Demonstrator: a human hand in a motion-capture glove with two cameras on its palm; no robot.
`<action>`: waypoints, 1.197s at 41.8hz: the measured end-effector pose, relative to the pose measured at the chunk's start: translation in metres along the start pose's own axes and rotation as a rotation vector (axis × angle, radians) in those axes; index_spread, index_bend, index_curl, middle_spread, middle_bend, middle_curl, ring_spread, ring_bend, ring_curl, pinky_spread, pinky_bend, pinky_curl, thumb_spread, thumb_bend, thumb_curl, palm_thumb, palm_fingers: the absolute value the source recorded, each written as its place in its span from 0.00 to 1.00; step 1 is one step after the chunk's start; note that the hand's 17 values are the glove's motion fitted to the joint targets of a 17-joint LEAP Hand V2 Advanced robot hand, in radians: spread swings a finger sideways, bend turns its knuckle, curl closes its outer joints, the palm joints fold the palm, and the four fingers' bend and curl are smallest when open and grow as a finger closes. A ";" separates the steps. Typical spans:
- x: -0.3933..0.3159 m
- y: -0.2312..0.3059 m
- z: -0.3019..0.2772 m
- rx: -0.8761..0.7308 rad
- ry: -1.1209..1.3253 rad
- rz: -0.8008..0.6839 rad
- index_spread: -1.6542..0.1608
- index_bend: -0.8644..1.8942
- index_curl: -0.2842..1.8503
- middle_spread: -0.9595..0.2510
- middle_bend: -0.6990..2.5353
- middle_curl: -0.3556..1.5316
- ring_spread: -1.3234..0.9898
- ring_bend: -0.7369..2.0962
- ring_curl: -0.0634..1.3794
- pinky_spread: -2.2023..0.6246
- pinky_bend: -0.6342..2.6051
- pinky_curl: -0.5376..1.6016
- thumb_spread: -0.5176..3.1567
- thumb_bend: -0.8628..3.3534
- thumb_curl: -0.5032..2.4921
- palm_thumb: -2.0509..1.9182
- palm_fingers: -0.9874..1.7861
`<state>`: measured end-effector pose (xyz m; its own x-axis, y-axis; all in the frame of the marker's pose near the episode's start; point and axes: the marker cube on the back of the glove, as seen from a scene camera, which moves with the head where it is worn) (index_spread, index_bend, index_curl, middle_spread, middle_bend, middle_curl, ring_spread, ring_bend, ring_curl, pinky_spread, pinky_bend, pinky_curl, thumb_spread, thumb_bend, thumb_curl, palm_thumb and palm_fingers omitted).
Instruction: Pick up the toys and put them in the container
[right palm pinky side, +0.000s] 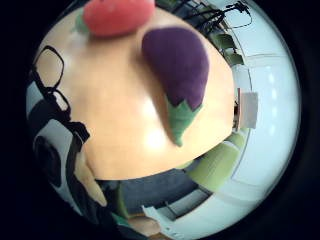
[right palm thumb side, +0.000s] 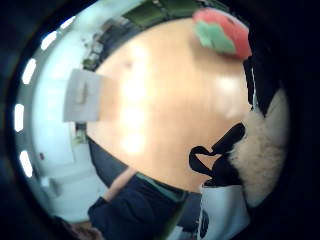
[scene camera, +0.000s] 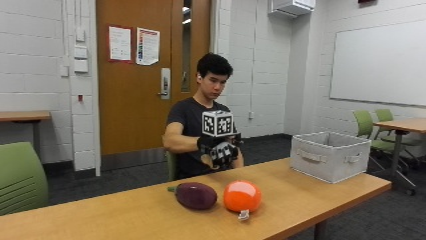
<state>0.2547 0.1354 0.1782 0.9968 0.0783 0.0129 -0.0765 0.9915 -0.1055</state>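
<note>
Toys wait on a long wooden table where a seated person faces them, with the gloved right hand raised above the far edge, palm toward the toys. Its fingers hang loosely curled and hold nothing; judging by this, no pickup has begun.

Largest of the task's things is the container — a pale fabric bin with a handle on its side, standing on the table well off to the hand's thumb side, open top upward so toys can be dropped in.

Next in size, the round red-orange plush tomato lies in front of the hand, nearer the table's front edge. A small white tag pokes from under it; any writing on it is too small to read. The palm views show a green leafy cap on the tomato.

Just beside the tomato, on the hand's little-finger side, lies the purple plush eggplant, its green stem end pointing away from the tomato — the two look nearly touching.

Both toys lie within easy reach below the hand, likely set out for grasping one at a time.
</note>
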 end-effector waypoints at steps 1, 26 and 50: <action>-0.004 -0.007 -0.014 0.015 -0.006 0.000 0.65 0.38 0.38 0.47 0.44 0.47 0.36 0.61 0.39 0.61 0.44 0.44 0.38 0.27 0.34 0.68 0.77; -0.306 -0.106 -0.234 0.308 -0.097 -0.490 0.57 0.37 0.51 0.46 0.47 0.53 0.38 0.64 0.42 0.61 0.46 0.44 0.34 0.27 0.42 0.68 0.74; -0.484 -0.170 -0.198 0.240 -0.116 -0.667 0.54 0.35 0.64 0.45 0.47 0.57 0.38 0.65 0.42 0.61 0.48 0.44 0.34 0.26 0.48 0.66 0.71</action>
<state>-0.2109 -0.0913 -0.0069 0.8250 -0.5552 0.1050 0.5327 0.8262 0.1834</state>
